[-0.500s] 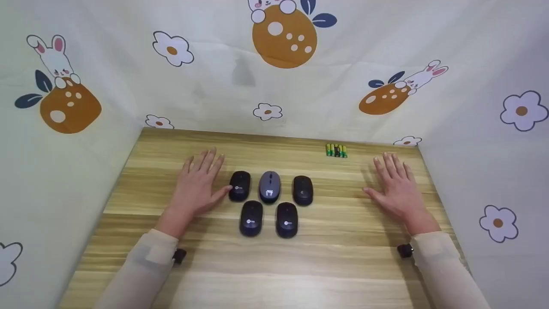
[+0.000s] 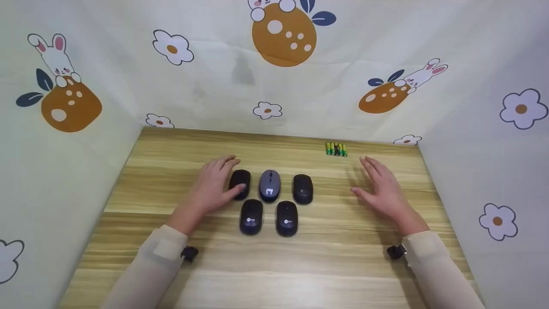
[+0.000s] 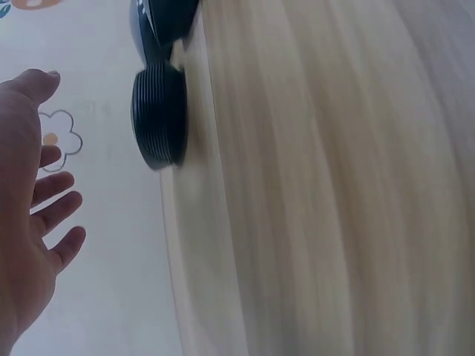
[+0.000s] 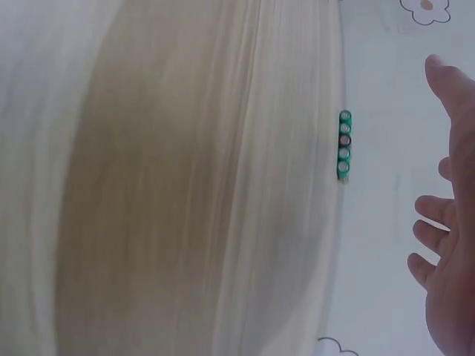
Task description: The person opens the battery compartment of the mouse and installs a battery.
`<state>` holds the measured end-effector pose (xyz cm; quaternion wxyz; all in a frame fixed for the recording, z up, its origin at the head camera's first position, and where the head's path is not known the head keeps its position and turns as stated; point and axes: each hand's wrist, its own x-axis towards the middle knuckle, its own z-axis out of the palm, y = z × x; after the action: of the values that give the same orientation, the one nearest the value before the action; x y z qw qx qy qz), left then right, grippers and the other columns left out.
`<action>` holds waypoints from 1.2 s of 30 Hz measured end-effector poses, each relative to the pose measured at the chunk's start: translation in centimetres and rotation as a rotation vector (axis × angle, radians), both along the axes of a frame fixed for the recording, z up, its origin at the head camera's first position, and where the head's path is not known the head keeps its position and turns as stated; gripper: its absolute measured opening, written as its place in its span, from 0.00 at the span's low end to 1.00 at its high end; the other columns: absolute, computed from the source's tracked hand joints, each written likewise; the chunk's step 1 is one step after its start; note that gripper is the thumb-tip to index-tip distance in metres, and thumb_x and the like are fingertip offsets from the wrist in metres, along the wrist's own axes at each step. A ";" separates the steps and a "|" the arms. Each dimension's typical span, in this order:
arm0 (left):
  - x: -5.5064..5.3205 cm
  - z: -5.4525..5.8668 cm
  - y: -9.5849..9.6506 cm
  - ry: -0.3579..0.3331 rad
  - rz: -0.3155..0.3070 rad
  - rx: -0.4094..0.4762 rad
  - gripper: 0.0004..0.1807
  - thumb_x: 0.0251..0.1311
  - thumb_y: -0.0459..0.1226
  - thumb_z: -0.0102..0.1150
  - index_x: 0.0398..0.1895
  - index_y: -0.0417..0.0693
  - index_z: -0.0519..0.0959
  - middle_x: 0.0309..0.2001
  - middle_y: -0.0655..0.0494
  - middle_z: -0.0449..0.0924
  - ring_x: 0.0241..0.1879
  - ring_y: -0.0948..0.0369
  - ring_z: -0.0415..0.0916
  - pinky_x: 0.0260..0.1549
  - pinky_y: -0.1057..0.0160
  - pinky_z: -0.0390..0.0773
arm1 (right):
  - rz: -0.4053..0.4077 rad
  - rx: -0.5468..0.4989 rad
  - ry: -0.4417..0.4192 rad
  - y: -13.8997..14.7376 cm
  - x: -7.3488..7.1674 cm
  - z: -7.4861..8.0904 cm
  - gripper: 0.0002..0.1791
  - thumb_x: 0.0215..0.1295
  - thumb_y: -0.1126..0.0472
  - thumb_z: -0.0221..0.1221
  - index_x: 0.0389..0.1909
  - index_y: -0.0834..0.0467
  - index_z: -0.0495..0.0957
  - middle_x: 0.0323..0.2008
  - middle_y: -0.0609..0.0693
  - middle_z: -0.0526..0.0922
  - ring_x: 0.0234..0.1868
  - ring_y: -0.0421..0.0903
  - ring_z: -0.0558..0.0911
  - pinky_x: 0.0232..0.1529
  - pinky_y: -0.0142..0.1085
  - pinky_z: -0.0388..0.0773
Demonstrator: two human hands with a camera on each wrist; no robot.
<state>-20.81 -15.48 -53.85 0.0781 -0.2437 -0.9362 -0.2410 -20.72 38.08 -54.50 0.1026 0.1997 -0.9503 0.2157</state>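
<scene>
Several computer mice lie on the wooden table in two rows. In the back row are a black mouse (image 2: 240, 182), a grey mouse (image 2: 269, 186) and another black mouse (image 2: 303, 189). Two black mice, front left (image 2: 251, 217) and front right (image 2: 287, 219), lie nearer the person. My left hand (image 2: 210, 184) hovers beside the back-left mouse, its thumb overlapping that mouse in the head view; the left wrist view shows a gap between them. Raised over the table's right side, my right hand (image 2: 386, 193) holds nothing, its fingers loosely extended and thumb apart.
A row of green and yellow batteries (image 2: 336, 149) lies near the table's back edge, left of the right hand. Printed cloth walls (image 2: 206, 94) enclose the table (image 2: 334, 266) at the back and both sides.
Both hands have lifted and moved inward, the left to the right and the right to the left. Their spread fingers have drawn closer together. The mice and batteries stay in place.
</scene>
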 end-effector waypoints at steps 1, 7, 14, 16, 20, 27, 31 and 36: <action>0.0 0.0 0.3 -0.011 -0.010 0.021 0.41 0.73 0.56 0.69 0.79 0.42 0.72 0.77 0.40 0.71 0.76 0.39 0.69 0.77 0.36 0.66 | 0.005 -0.023 -0.003 -0.2 0.0 -0.1 0.53 0.68 0.44 0.76 0.86 0.58 0.62 0.81 0.64 0.66 0.81 0.67 0.65 0.80 0.69 0.57; -0.4 0.0 2.6 -0.071 -0.074 0.062 0.39 0.68 0.53 0.74 0.76 0.46 0.75 0.75 0.45 0.74 0.74 0.43 0.72 0.75 0.38 0.71 | 0.051 -0.163 -0.047 -1.9 0.0 -0.7 0.48 0.68 0.51 0.78 0.83 0.59 0.66 0.77 0.64 0.72 0.78 0.66 0.69 0.80 0.65 0.62; -1.0 0.1 5.8 -0.117 -0.156 0.095 0.35 0.67 0.51 0.76 0.73 0.47 0.78 0.69 0.48 0.78 0.69 0.45 0.76 0.73 0.42 0.74 | 0.146 -0.269 -0.116 -4.1 0.3 -1.0 0.43 0.68 0.56 0.78 0.79 0.63 0.71 0.75 0.60 0.74 0.78 0.60 0.70 0.80 0.57 0.64; -1.1 0.0 6.7 -0.135 -0.171 0.109 0.35 0.67 0.51 0.76 0.72 0.46 0.78 0.69 0.49 0.78 0.68 0.47 0.77 0.71 0.44 0.76 | 0.164 -0.284 -0.131 -4.8 0.3 -1.1 0.43 0.67 0.57 0.78 0.78 0.64 0.71 0.75 0.60 0.74 0.78 0.59 0.70 0.80 0.57 0.64; -1.2 -0.2 8.4 -0.159 -0.201 0.108 0.37 0.67 0.53 0.76 0.74 0.46 0.77 0.70 0.49 0.77 0.68 0.48 0.78 0.71 0.45 0.76 | 0.189 -0.293 -0.171 -6.1 0.4 -1.1 0.43 0.68 0.55 0.78 0.79 0.63 0.72 0.75 0.58 0.74 0.78 0.58 0.71 0.80 0.55 0.66; -1.4 -0.3 10.8 -0.208 -0.222 0.022 0.45 0.66 0.57 0.75 0.81 0.49 0.71 0.77 0.48 0.71 0.75 0.46 0.71 0.75 0.44 0.72 | 0.244 -0.267 -0.219 -8.1 0.3 -1.1 0.45 0.68 0.49 0.78 0.80 0.60 0.71 0.77 0.55 0.73 0.79 0.56 0.71 0.82 0.53 0.64; -1.8 -0.3 11.8 -0.235 -0.231 -0.045 0.50 0.65 0.59 0.75 0.84 0.48 0.67 0.81 0.46 0.67 0.78 0.46 0.68 0.77 0.45 0.71 | 0.246 -0.214 -0.243 -9.3 0.0 -1.1 0.47 0.67 0.46 0.78 0.81 0.59 0.70 0.78 0.55 0.71 0.80 0.56 0.70 0.83 0.54 0.63; -2.2 -0.1 13.2 -0.239 -0.238 -0.103 0.53 0.65 0.62 0.74 0.85 0.45 0.65 0.82 0.44 0.65 0.81 0.45 0.64 0.80 0.44 0.66 | 0.226 -0.138 -0.292 -10.6 -0.1 -1.0 0.52 0.67 0.40 0.77 0.83 0.60 0.66 0.81 0.56 0.67 0.82 0.59 0.67 0.83 0.56 0.63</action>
<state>-22.98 -2.29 -53.91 -0.0754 -0.3262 -0.9144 -0.2275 -20.86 27.45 -55.53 -0.0477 0.2642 -0.9096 0.3172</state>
